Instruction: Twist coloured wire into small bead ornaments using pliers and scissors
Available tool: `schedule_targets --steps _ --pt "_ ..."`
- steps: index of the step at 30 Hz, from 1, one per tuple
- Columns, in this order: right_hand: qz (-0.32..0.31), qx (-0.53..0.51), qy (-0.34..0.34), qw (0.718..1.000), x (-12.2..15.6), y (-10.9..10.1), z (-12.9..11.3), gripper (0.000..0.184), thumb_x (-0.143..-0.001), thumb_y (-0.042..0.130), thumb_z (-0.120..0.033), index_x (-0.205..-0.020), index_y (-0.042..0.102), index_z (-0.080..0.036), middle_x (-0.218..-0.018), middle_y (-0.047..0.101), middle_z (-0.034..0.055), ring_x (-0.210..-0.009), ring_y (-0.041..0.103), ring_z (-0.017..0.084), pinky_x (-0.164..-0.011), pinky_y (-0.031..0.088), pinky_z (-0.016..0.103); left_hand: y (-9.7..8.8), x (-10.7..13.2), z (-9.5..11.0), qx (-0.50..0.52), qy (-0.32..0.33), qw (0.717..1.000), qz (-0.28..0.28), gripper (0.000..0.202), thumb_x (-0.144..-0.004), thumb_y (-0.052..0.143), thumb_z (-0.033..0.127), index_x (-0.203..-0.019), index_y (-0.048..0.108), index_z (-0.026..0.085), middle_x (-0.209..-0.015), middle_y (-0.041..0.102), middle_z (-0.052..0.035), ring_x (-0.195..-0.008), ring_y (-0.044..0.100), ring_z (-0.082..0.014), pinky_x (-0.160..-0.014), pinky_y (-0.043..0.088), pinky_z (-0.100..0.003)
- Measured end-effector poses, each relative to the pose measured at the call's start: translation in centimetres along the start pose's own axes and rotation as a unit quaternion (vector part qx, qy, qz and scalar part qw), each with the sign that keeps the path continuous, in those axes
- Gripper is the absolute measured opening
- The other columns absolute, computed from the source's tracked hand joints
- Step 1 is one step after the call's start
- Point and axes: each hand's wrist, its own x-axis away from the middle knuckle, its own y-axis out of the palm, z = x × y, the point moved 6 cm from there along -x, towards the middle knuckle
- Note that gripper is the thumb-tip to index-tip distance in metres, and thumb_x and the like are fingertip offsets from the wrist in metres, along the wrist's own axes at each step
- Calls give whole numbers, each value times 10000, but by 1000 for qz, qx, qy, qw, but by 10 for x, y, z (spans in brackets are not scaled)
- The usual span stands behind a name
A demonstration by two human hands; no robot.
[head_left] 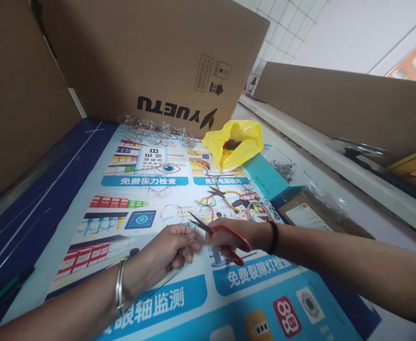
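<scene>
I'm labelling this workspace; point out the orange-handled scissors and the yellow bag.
Orange-handled scissors (205, 227), head view: blades, near the handles.
Yellow bag (251, 143), head view: right side wall.

Cardboard box (151, 57) — YUETU print inverted; gridded surface (289, 28) — behind it; cardboard panel (346, 109), right

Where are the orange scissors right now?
Head view, just right of centre: the orange scissors are in the right hand, blades beside the left hand.
</scene>
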Motion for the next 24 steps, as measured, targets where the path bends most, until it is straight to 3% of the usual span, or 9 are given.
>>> schedule_targets --steps 10,15,20,24 --pt "-8 -9 -4 1000 0 3 3 216 -726 440 -219 -521 459 -154 -374 476 -41 -308 473 82 -326 326 166 -3 -1 -2 -11 -10 1000 11 62 -692 597 188 -710 598 128 -669 625 -26 -433 448 -40 -339 188 -164" --pt "30 -14 -8 999 -1 3 4 190 -730 463 -222 -553 469 -154 -374 458 -58 -297 433 72 -316 307 167 -3 1 0 -16 -11 999 25 66 -691 596 188 -693 580 125 -659 624 -27 -424 454 -42 -340 193 -166" --pt "118 -23 -14 993 -7 1 14 138 -731 479 -209 -605 490 -153 -337 404 -88 -265 363 58 -284 253 156 -3 1 1 -13 -18 999 32 66 -703 585 183 -704 560 123 -683 625 -32 -428 468 -41 -333 197 -158" --pt "81 -40 6 996 -3 6 12 214 -777 466 -245 -578 459 -167 -334 405 -82 -256 367 65 -276 265 163 -2 2 1 -10 -12 1000 15 84 -710 595 198 -727 553 127 -689 621 -25 -430 473 -42 -329 196 -153"
